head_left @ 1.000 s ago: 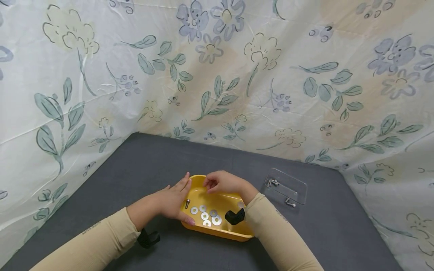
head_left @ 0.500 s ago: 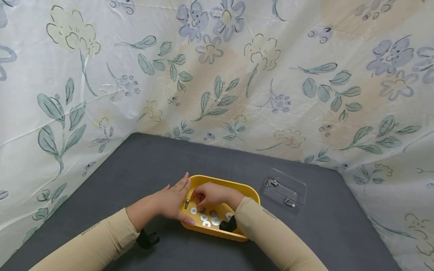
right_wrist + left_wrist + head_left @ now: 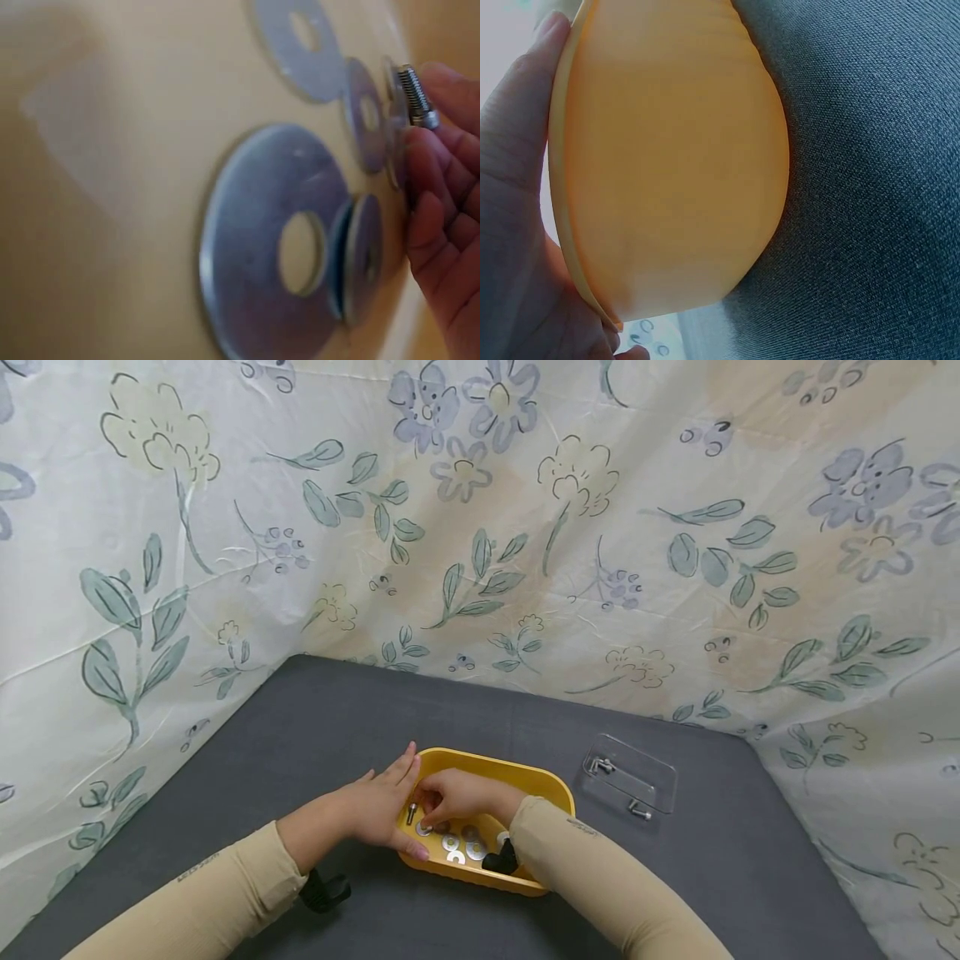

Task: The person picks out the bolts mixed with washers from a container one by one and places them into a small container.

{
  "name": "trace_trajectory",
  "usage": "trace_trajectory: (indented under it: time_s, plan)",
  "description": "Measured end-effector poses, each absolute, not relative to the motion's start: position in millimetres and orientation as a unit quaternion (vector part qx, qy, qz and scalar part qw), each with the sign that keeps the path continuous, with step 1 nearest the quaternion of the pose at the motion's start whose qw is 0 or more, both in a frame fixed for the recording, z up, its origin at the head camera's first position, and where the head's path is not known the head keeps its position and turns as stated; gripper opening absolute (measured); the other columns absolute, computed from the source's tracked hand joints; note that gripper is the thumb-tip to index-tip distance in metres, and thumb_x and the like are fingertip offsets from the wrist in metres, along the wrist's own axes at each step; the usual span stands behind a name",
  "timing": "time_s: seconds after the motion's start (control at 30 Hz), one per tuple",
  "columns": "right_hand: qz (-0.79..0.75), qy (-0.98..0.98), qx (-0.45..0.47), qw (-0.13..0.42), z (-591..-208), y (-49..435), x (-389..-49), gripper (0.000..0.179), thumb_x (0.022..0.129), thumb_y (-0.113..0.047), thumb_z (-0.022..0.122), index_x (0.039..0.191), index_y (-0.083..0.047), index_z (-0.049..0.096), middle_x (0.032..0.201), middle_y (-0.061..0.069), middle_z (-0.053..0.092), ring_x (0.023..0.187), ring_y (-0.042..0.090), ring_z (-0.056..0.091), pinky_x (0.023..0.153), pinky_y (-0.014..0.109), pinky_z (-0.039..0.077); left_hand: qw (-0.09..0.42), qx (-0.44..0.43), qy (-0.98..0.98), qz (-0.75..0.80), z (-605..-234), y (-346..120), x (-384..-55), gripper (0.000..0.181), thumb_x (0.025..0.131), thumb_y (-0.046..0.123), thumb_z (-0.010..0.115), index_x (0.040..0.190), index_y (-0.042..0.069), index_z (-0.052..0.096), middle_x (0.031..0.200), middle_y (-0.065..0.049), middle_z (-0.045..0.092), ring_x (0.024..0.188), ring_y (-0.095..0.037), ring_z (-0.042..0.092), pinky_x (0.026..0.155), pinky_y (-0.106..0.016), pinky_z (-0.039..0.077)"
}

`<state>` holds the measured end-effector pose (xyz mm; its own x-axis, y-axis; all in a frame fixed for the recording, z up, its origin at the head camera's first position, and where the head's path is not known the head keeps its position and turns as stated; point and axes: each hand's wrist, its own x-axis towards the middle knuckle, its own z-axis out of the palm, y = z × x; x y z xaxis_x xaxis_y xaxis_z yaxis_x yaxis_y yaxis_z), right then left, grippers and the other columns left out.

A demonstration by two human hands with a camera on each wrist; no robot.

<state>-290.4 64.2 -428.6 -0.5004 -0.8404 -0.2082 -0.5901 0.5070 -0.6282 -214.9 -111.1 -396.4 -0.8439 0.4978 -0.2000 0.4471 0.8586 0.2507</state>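
Note:
A yellow tray [image 3: 483,878] sits on the table in the head view. My left hand [image 3: 378,806] spans its left end, fingers straight along the rim and thumb by the near edge. The tray's outer wall [image 3: 675,165] fills the left wrist view. Inside lie several flat metal washers [image 3: 450,842]. My right hand [image 3: 453,797] reaches down into the tray, fingers bent, fingertips right at the leftmost washer [image 3: 423,830]. A small bolt [image 3: 418,97] stands beside those fingertips in the right wrist view, against the tray's left end. I cannot tell whether the fingers pinch anything.
A shallow clear plastic tray [image 3: 652,768] lies to the right on the dark grey tabletop [image 3: 360,710]. It holds some bolts [image 3: 602,766], with another bolt [image 3: 639,811] at its near edge. A floral curtain [image 3: 480,527] closes off the back and sides.
My right hand has moved left and down inside the yellow tray, from above the far middle to the washer near the left end. My left hand stays on the rim.

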Motion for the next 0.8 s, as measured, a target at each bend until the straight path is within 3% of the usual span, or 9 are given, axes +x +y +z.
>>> trace_trajectory:
  time_s: [0.4, 0.8]
  plan:
    - [-0.273, 0.845, -0.408, 0.214, -437.5, 54.4, -288.5, 0.02, 0.077, -0.021, 0.075, 0.085, -0.011, 0.06, 0.064, -0.005, 0.053, 0.051, 0.005, 0.047, 0.05, 0.017, 0.041, 0.134, 0.248, 0.953, 0.108, -395.9, -111.1, -215.0, 0.125, 0.062, 0.077, 0.058, 0.147, 0.004, 0.001, 0.151, -0.01, -0.015, 0.139, -0.023, 0.002, 0.104, -0.058, 0.02]
    - [-0.247, 0.857, -0.415, 0.179, -437.2, 49.3, -284.1, 0.025, 0.076, -0.023, 0.075, 0.094, -0.013, 0.06, 0.068, -0.008, 0.054, 0.055, 0.003, 0.047, 0.053, 0.016, 0.043, 0.14, 0.248, 0.951, 0.118, -395.5, -110.9, -215.3, 0.125, 0.062, 0.076, 0.058, 0.147, 0.005, 0.0, 0.151, -0.01, -0.015, 0.139, -0.023, 0.002, 0.103, -0.058, 0.02]
